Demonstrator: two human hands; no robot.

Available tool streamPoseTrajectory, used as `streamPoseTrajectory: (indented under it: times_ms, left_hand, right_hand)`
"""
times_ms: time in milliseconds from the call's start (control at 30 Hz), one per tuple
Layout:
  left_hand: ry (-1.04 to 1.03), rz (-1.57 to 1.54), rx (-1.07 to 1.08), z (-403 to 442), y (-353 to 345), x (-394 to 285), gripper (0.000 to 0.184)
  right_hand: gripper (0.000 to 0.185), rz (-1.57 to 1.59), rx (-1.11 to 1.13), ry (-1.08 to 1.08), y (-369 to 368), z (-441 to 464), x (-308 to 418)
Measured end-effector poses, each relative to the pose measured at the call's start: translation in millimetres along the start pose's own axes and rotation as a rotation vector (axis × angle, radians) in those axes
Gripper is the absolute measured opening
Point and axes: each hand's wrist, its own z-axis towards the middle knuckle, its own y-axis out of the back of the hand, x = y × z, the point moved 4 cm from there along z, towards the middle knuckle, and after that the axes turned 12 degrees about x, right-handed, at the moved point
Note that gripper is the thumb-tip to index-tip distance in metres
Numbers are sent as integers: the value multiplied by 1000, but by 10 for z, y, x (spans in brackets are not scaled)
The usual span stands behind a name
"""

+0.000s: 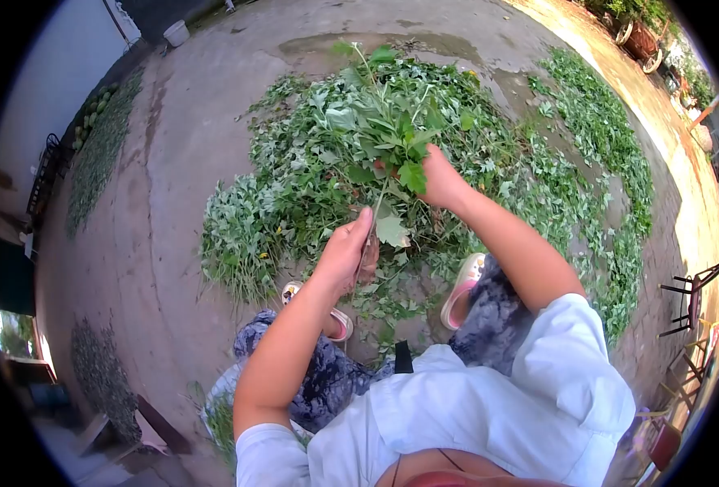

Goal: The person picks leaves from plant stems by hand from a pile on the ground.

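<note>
With right hand [442, 180], grips a leafy stem [406, 148], fingers closed around it just under the green top. With left hand [346, 245], pinches the lower part of the same stem between thumb and fingers, partly hidden there. Holds it tilted above the near side of a big heap of cut leaves [294, 170], between and ahead of the two pale shoes [462, 294]. On the grey ground [201, 138], to the right, see also a long strip of leaves [607, 122]; far left, a white bucket [177, 33].
</note>
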Motion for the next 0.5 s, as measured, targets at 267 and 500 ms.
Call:
streamPoseTrajectory:
  times_ms: [267,500]
  left_hand:
    - [-139,101,-261,14,222,-45,33]
    - [28,427,-110,-9,-101,-65,24]
  right_hand:
    - [31,-27,-119,15,137,22,-156]
    - [27,-170,-133,-128,28,-22,24]
